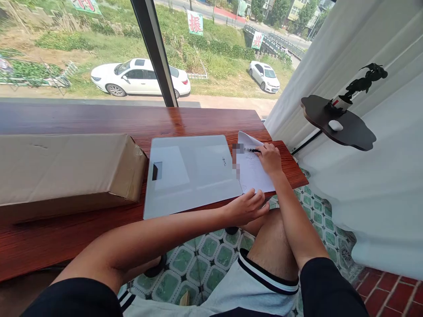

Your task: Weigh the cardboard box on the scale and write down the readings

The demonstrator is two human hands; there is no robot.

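A dark pen point(253, 150) is gripped in my right hand point(269, 157), its tip over a white sheet of paper point(253, 174). Handwriting marks the upper part of the sheet, and its far edge curls up. My left hand point(247, 207) rests by the table's front edge at the sheet's lower end, fingers loosely bent and apart, holding nothing visible. Left of the paper lies a closed, flat silver-grey laptop point(191, 171), with small dark lettering near its right side. The paper borders the laptop's right edge.
A large brown cardboard box point(66, 167) sits on the reddish wooden table point(205, 119), left of the laptop. To the right, a dark side stand point(350, 127) carries a small potted plant point(342, 102) and a white mouse-shaped object point(335, 125). A white curtain point(380, 185) hangs behind it.
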